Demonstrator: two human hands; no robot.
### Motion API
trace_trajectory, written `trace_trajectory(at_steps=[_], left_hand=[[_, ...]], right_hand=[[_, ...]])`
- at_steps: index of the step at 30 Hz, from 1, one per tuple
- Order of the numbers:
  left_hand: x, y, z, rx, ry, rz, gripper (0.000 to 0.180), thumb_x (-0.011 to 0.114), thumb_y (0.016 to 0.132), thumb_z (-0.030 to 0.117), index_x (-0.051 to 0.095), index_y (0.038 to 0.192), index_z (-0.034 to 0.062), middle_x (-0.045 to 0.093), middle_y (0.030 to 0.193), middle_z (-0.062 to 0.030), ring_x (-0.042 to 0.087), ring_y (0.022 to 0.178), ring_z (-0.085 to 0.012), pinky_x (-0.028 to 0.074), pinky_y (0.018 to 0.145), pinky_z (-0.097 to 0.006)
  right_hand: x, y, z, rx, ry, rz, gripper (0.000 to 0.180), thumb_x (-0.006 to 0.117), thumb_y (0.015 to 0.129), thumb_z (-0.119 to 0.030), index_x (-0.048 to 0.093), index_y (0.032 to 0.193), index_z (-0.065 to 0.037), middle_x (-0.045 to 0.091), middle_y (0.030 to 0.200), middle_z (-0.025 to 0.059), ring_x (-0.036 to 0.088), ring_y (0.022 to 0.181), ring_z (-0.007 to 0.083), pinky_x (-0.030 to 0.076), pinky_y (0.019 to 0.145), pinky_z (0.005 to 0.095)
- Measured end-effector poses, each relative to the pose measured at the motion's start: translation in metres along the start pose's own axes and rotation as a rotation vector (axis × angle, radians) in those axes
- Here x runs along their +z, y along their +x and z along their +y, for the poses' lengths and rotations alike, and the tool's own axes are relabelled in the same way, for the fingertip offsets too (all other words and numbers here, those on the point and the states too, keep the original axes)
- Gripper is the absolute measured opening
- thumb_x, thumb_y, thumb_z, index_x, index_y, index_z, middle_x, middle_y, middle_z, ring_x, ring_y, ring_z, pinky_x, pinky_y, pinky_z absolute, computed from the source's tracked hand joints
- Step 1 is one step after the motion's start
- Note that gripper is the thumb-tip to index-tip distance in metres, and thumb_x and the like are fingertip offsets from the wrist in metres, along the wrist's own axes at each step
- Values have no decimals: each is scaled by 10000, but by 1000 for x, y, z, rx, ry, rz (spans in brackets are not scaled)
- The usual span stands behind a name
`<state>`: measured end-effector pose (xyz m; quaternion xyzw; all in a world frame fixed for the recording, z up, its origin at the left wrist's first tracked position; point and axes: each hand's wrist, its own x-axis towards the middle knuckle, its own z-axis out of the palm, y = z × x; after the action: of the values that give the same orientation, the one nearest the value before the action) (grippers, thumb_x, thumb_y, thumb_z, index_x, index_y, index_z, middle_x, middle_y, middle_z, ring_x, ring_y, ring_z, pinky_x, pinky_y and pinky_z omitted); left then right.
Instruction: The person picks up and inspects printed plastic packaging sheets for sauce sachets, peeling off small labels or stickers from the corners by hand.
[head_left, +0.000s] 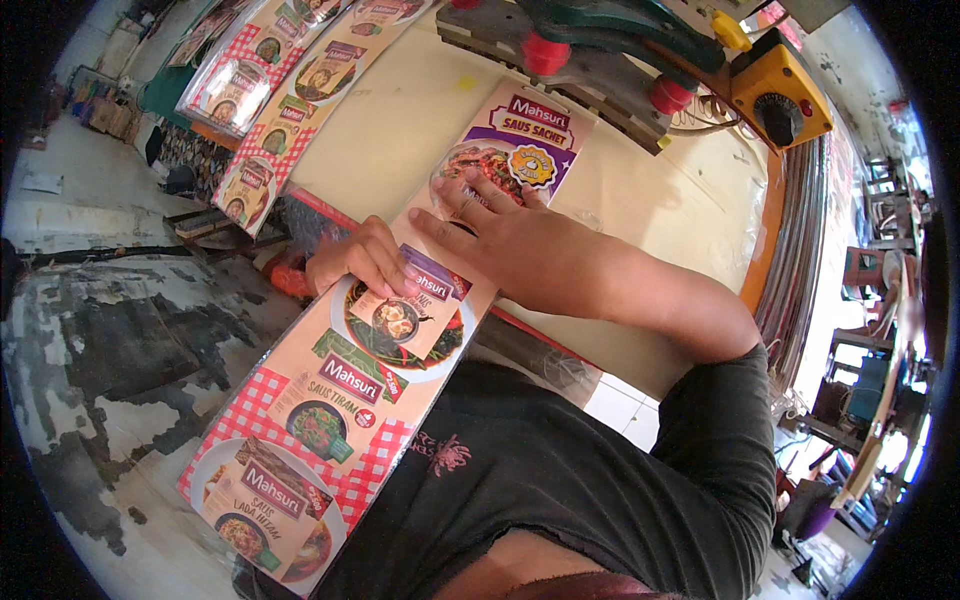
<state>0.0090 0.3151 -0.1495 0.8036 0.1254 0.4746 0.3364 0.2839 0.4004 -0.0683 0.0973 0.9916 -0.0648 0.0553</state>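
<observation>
A long printed strip (345,385) of glossy card, with food pictures, red checks and a purple end, lies slanted across the cream table (420,120) and hangs over its near edge. My left hand (358,258) grips the strip's left edge near the middle, fingers curled over it. My right hand (520,240) lies flat on the strip's purple upper part, fingers spread and pressing it down onto the table.
Two similar printed strips (290,90) lie at the table's far left. A machine with red rollers (545,50) and a yellow control box (780,95) stands at the far edge. Worn concrete floor (110,330) is on the left. Clutter and furniture stand at the right.
</observation>
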Motion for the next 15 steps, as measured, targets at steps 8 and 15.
trace_trajectory(at_steps=[8,15], left_hand=[[6,-6,0,-22,-15,75,282,843,889,242,672,1028,66,784,1056,-129,702,925,-234,451,854,-349],[2,-4,-14,55,-48,39,269,817,915,270,677,1017,64,785,1046,-131,701,906,-238,452,857,-345]], right_hand=[[-2,1,6,-18,73,-1,793,631,927,-63,274,1635,-99,286,1677,236,375,1510,456,529,1050,586],[0,2,4,-2,-41,6,821,668,911,-78,269,1629,-98,319,1653,255,394,1497,459,551,1032,573]])
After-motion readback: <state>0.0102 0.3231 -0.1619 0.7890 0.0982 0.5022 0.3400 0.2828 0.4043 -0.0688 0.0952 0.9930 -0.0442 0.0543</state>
